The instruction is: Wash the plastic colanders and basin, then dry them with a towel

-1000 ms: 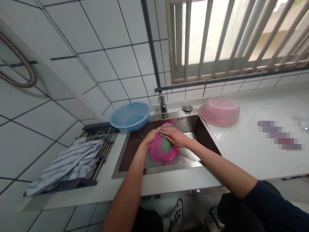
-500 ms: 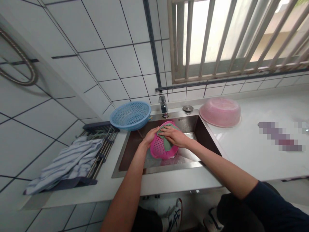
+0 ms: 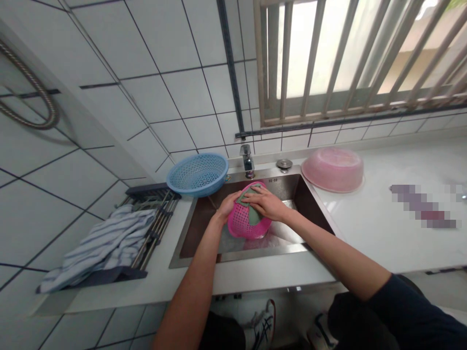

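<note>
Left hand (image 3: 226, 206): clamped on pink basket's (image 3: 242, 226) side
Right hand (image 3: 270, 204): pressing green cloth (image 3: 256, 217) inside basket, fingers slightly apart
Pink basket: tilted, in sink (image 3: 255, 253)
Blue basket (image 3: 197, 174): sink's back-left corner

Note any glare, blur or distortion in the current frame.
Head view, throughout: window blown out; counter showing a pale reflection near the pink basin; wide-angle stretch, with bars fanning outward; a pixelated patch at right; cloth and colander slightly soft.
</note>
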### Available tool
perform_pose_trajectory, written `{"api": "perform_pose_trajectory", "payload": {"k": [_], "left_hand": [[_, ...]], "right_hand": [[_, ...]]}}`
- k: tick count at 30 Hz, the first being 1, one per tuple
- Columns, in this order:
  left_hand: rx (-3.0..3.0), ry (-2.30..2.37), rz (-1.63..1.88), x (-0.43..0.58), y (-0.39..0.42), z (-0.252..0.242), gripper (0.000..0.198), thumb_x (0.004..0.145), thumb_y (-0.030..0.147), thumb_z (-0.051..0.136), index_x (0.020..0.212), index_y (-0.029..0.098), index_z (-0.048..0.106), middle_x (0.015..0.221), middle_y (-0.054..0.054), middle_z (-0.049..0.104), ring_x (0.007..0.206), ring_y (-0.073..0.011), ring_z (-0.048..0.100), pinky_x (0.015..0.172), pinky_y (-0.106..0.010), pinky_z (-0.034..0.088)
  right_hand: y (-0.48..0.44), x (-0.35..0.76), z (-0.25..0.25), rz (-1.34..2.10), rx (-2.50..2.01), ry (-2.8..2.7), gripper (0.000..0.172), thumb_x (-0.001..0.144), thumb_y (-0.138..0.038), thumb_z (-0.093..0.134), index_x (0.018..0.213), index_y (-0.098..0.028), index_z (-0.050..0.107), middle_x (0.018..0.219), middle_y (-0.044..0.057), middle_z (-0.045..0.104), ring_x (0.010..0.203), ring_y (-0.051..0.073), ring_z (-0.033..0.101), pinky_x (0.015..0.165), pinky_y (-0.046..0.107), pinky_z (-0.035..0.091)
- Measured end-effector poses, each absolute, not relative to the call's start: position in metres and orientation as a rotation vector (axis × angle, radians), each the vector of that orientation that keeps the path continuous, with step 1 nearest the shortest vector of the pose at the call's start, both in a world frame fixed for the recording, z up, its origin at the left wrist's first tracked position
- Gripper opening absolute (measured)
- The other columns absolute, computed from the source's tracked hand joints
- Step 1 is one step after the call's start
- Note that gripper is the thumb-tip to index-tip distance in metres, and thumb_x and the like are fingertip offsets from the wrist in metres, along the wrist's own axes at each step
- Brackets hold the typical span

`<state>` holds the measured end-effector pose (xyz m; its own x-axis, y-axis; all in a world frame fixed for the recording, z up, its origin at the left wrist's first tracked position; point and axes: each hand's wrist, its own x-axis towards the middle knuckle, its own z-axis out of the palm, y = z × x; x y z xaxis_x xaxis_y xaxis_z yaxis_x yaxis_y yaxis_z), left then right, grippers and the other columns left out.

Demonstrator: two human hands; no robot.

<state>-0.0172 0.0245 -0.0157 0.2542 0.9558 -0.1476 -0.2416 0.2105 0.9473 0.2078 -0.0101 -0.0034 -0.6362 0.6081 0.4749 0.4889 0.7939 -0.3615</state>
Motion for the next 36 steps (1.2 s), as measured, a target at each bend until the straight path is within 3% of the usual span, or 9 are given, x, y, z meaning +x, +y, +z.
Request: {"api": "perform_pose_trajectory", "payload": {"k": [6, 13, 19, 28, 32, 36], "left_hand": [[1.090, 0.985, 1.019, -0.016, 0.027, -0.018, 0.038, 0.075, 0.045, 0.089, 0.098, 0.016, 0.084, 0.105, -0.009, 0.084, 0.103, -0.0291, 0.074, 0.103, -0.041, 0.051], [1.154, 1.017, 1.044, -0.022, 0.032, -0.025, 0.039, 0.076, 0.046, 0.086, 0.101, 0.017, 0.086, 0.115, -0.010, 0.083, 0.118, -0.0317, 0.071, 0.108, -0.041, 0.048], [1.161, 0.928, 0.978, -0.017, 0.030, -0.021, 0.040, 0.078, 0.047, 0.085, 0.104, 0.016, 0.085, 0.118, -0.010, 0.082, 0.118, -0.0310, 0.071, 0.112, -0.043, 0.046], [1.118, 0.959, 1.024, -0.020, 0.030, -0.023, 0.036, 0.078, 0.042, 0.082, 0.104, 0.018, 0.086, 0.118, -0.009, 0.082, 0.122, -0.0308, 0.070, 0.115, -0.043, 0.045], [1.113, 0.957, 1.000, -0.017, 0.029, -0.021, 0.035, 0.077, 0.043, 0.083, 0.101, 0.018, 0.085, 0.113, -0.009, 0.083, 0.115, -0.0303, 0.071, 0.112, -0.045, 0.047], [1.115, 1.017, 1.002, -0.019, 0.028, -0.021, 0.033, 0.075, 0.044, 0.084, 0.095, 0.018, 0.084, 0.104, -0.008, 0.083, 0.105, -0.0299, 0.073, 0.106, -0.044, 0.050]], "right_hand": [[0.001, 0.224, -0.004, 0.245, -0.980, -2.315, 0.047, 0.112, -0.029, 0.045, 0.156, -0.027, 0.061, 0.156, 0.007, 0.063, 0.151, 0.033, 0.048, 0.128, 0.061, 0.035], [-0.012, 0.199, -0.008, 0.307, -0.688, -2.423, 0.042, 0.111, -0.029, 0.049, 0.148, -0.027, 0.068, 0.154, 0.008, 0.065, 0.152, 0.030, 0.050, 0.130, 0.060, 0.033], [0.007, 0.222, -0.010, 0.381, -0.801, -2.244, 0.044, 0.112, -0.028, 0.045, 0.151, -0.023, 0.065, 0.151, 0.009, 0.067, 0.145, 0.025, 0.058, 0.129, 0.053, 0.040], [-0.011, 0.198, -0.009, 0.326, -0.693, -2.358, 0.041, 0.111, -0.030, 0.049, 0.147, -0.025, 0.068, 0.152, 0.008, 0.067, 0.153, 0.031, 0.050, 0.131, 0.061, 0.034], [0.008, 0.220, -0.011, 0.378, -0.788, -2.262, 0.043, 0.112, -0.029, 0.046, 0.150, -0.023, 0.066, 0.151, 0.010, 0.067, 0.146, 0.027, 0.058, 0.128, 0.053, 0.041], [0.014, 0.228, -0.016, 0.406, -0.927, -2.201, 0.045, 0.111, -0.028, 0.046, 0.152, -0.019, 0.063, 0.153, 0.013, 0.065, 0.147, 0.028, 0.057, 0.127, 0.051, 0.043]]}}
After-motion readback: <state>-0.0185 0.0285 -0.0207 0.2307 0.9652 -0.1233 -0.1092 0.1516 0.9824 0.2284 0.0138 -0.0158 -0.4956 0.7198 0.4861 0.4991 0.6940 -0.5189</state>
